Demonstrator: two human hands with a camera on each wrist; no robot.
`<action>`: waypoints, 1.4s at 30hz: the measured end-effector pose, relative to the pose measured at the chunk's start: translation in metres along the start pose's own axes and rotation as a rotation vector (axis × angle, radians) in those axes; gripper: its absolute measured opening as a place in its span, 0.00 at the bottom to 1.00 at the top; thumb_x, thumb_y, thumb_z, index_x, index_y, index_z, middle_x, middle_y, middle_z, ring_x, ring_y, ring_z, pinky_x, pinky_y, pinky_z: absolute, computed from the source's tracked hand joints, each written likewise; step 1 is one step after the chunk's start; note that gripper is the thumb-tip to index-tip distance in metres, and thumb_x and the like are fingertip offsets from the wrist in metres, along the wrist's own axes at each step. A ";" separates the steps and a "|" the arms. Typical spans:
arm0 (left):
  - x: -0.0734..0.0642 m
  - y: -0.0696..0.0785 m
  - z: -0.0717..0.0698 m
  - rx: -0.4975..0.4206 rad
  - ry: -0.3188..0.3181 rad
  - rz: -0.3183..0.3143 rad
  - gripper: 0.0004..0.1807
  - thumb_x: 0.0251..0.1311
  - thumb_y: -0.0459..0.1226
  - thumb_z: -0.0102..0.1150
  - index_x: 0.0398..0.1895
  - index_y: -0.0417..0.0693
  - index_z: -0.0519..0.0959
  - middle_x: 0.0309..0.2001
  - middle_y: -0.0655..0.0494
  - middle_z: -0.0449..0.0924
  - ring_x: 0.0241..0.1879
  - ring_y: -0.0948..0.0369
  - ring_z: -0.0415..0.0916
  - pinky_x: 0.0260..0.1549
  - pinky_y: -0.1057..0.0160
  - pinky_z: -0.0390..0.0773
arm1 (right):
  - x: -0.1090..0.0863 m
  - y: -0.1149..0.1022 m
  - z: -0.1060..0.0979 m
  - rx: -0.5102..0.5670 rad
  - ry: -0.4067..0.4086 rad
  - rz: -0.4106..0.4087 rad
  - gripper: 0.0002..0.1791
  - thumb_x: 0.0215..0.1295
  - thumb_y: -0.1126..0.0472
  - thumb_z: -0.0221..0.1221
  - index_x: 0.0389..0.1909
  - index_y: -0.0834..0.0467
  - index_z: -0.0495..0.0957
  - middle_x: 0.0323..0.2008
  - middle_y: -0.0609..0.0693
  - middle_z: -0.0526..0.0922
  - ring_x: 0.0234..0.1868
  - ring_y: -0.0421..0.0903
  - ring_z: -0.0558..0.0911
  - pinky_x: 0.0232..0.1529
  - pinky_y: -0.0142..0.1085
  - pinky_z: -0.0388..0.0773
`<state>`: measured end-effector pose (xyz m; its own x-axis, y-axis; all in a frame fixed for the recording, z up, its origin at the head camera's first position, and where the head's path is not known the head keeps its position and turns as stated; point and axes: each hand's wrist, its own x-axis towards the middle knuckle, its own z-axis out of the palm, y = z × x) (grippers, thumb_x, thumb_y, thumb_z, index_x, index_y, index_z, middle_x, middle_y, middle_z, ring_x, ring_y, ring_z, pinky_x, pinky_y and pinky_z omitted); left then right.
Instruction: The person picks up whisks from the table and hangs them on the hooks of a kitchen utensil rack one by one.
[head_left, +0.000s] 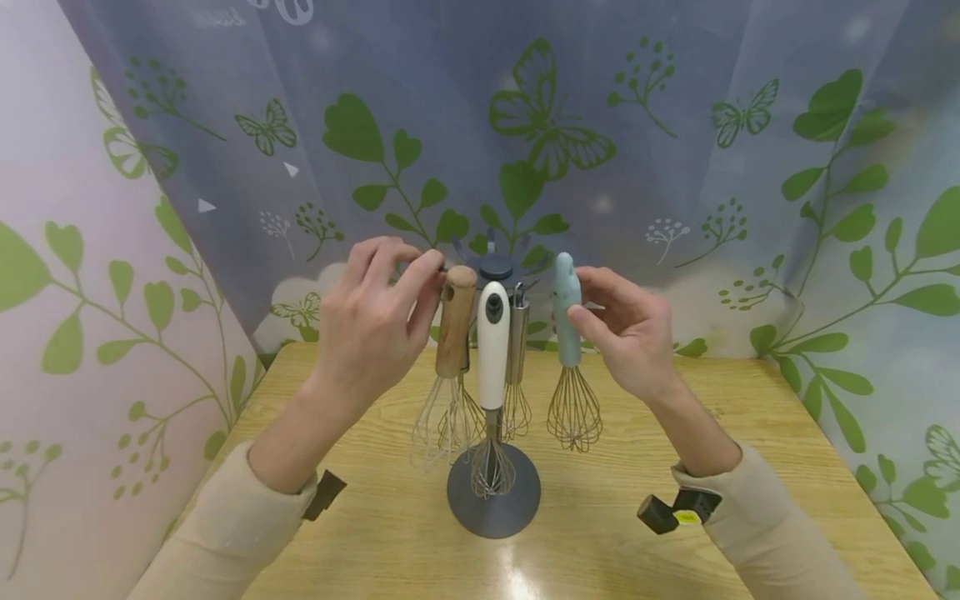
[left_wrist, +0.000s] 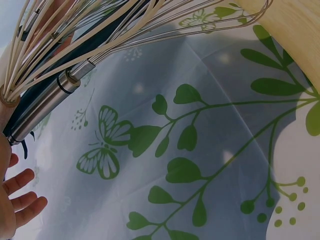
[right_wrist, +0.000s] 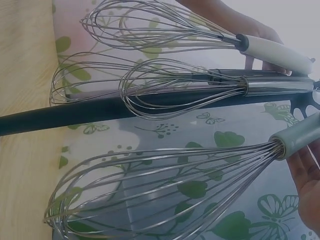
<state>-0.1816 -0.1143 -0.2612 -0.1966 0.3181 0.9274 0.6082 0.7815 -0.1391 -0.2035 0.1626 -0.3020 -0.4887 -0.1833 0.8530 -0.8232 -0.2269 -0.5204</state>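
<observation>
A rotating-style stand with a dark round base (head_left: 495, 517) and dark top (head_left: 496, 267) carries several whisks. My left hand (head_left: 378, 304) has its fingertips at the top of a whisk with a wooden handle (head_left: 454, 333), pinching it near its upper end; the other fingers (left_wrist: 22, 200) are spread loosely. My right hand (head_left: 626, 329) pinches a light blue-handled whisk (head_left: 567, 308) between thumb and fingers, to the right of the stand, its wires pointing down. Between the hands are a white-handled whisk (head_left: 492, 358) in front and a steel-handled whisk (head_left: 517, 342) behind it.
The stand is on a light wooden table (head_left: 360, 533). Behind it hangs a blue-grey curtain (head_left: 442, 75) with green leaves and butterflies, and patterned cloth continues at both sides. Dark devices (head_left: 678, 510) are strapped at the wrists.
</observation>
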 end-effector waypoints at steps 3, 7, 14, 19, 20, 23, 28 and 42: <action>0.000 0.000 0.000 -0.003 0.000 0.001 0.06 0.72 0.36 0.61 0.45 0.45 0.85 0.39 0.47 0.82 0.48 0.45 0.79 0.29 0.51 0.85 | 0.002 -0.001 0.001 -0.009 0.003 0.001 0.18 0.69 0.71 0.65 0.57 0.56 0.85 0.44 0.43 0.91 0.41 0.38 0.90 0.39 0.30 0.90; 0.000 0.000 0.000 0.001 0.002 0.003 0.06 0.72 0.36 0.61 0.45 0.45 0.85 0.39 0.47 0.83 0.48 0.45 0.79 0.29 0.51 0.86 | 0.003 -0.003 0.003 -0.014 0.006 0.007 0.19 0.69 0.72 0.65 0.58 0.53 0.85 0.45 0.42 0.90 0.42 0.38 0.90 0.40 0.30 0.89; 0.000 0.000 -0.001 -0.001 0.000 0.000 0.06 0.72 0.36 0.61 0.45 0.45 0.85 0.39 0.47 0.82 0.48 0.45 0.79 0.28 0.51 0.85 | 0.003 -0.005 0.006 -0.012 -0.006 0.012 0.20 0.69 0.72 0.65 0.58 0.50 0.85 0.45 0.41 0.90 0.43 0.37 0.89 0.41 0.30 0.89; 0.000 0.000 0.000 -0.002 0.002 0.002 0.06 0.72 0.36 0.61 0.45 0.45 0.85 0.39 0.46 0.82 0.48 0.45 0.79 0.31 0.51 0.86 | 0.005 -0.005 0.006 -0.022 0.001 0.012 0.19 0.69 0.68 0.66 0.58 0.50 0.85 0.45 0.41 0.90 0.43 0.37 0.89 0.40 0.29 0.89; 0.000 0.000 0.000 -0.002 0.003 0.003 0.06 0.72 0.36 0.61 0.45 0.45 0.85 0.39 0.46 0.82 0.48 0.45 0.79 0.31 0.51 0.86 | 0.006 -0.006 0.006 -0.021 0.002 0.012 0.19 0.69 0.68 0.66 0.58 0.50 0.85 0.44 0.41 0.90 0.43 0.37 0.89 0.40 0.29 0.89; 0.000 -0.001 0.000 -0.004 0.003 0.005 0.06 0.73 0.36 0.61 0.45 0.45 0.85 0.39 0.46 0.82 0.48 0.45 0.79 0.31 0.51 0.86 | 0.007 -0.006 0.006 -0.018 0.006 0.008 0.18 0.69 0.68 0.66 0.57 0.50 0.85 0.44 0.41 0.90 0.42 0.37 0.89 0.39 0.29 0.89; 0.000 -0.001 0.001 -0.008 0.002 0.004 0.06 0.73 0.36 0.60 0.45 0.45 0.85 0.39 0.46 0.82 0.48 0.45 0.79 0.32 0.51 0.86 | 0.009 -0.006 0.005 -0.025 0.005 -0.001 0.18 0.70 0.68 0.66 0.57 0.51 0.85 0.44 0.41 0.90 0.42 0.36 0.89 0.38 0.28 0.89; 0.000 -0.002 0.001 -0.007 0.003 0.006 0.06 0.73 0.36 0.60 0.46 0.45 0.84 0.39 0.46 0.82 0.48 0.45 0.79 0.30 0.52 0.86 | 0.014 -0.007 0.007 -0.035 -0.008 0.007 0.17 0.70 0.64 0.67 0.57 0.48 0.85 0.44 0.41 0.90 0.42 0.37 0.89 0.39 0.29 0.89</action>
<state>-0.1836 -0.1150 -0.2615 -0.1909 0.3211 0.9276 0.6145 0.7760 -0.1421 -0.2027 0.1549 -0.2871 -0.4921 -0.1928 0.8489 -0.8294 -0.1922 -0.5245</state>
